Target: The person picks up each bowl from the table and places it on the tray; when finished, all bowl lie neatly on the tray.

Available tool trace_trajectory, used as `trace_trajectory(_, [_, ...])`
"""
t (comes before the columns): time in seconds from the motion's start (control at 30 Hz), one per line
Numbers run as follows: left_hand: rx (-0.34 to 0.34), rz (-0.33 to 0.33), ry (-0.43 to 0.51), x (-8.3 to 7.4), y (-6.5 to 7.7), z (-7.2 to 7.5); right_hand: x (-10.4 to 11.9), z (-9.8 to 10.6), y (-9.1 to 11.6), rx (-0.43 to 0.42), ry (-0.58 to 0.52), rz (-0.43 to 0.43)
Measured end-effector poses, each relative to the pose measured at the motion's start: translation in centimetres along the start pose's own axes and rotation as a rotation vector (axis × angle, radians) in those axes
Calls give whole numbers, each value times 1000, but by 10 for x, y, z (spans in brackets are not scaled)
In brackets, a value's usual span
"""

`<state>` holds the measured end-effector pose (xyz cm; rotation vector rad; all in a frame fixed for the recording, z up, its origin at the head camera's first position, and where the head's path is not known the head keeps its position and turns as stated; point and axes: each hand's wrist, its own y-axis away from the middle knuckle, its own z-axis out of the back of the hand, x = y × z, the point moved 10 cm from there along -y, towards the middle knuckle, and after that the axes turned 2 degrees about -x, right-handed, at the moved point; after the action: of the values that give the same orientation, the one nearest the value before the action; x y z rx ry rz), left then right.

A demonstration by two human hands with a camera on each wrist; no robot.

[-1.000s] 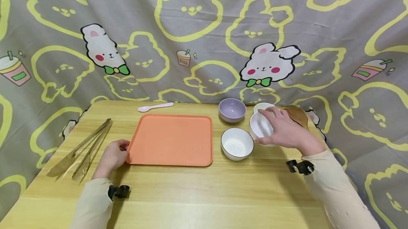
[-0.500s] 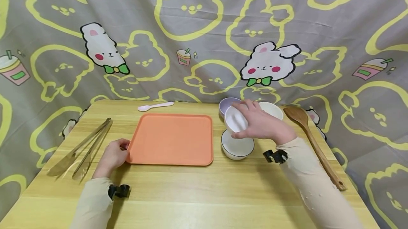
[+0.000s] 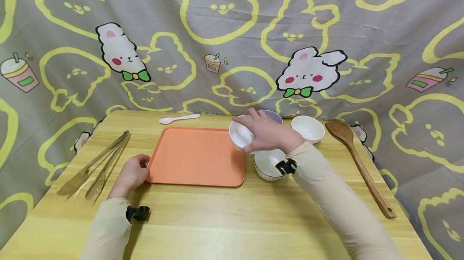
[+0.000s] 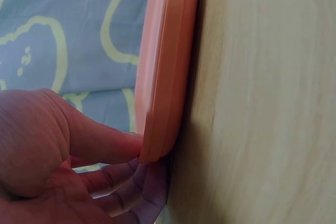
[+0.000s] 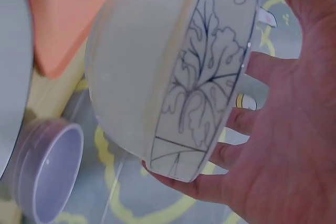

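My right hand grips a white bowl by its rim, tilted, over the right edge of the orange tray. In the right wrist view, dark leaf drawings run round this bowl, and fingers and thumb spread across its mouth. My left hand pinches the tray's near left corner. The left wrist view has the thumb on top of the tray and fingers curled below. Under my right forearm stands a dark-rimmed white bowl, partly hidden. Behind the hand, a purple bowl shows only in part.
Another white bowl stands at the back right, beside a long wooden spatula. Metal tongs lie to the left. A pale pink spoon lies behind the tray, near the patterned curtain.
My right hand has carried the white bowl leftward, from beside the white bowls on the right to over the tray's right edge. The left hand has kept its grip on the tray corner.
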<state>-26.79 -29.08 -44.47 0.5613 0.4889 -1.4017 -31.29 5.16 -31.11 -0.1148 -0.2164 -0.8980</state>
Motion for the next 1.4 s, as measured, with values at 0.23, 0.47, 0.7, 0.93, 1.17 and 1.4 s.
trace_trajectory(0.23, [2, 2, -8, 4, 0, 0, 23, -14, -35, 72, -19, 59])
trace_trajectory(0.47, [21, 3, -26, 9, 4, 0, 45, -32, -70, 121, -37, 88])
trace_trajectory(0.7, [1, -10, -43, 8, 3, 4, 69, -44, -103, 167, -57, 120])
trace_trajectory(0.93, [6, -31, -44, 2, 0, 3, 84, -57, -134, 188, -70, 121])
trace_trajectory(1.17, [16, -40, -39, -3, -6, 1, 97, -72, -160, 203, -85, 103])
trace_trajectory(1.4, [28, -30, -37, -7, -7, -1, 108, -87, -183, 220, -58, 70])
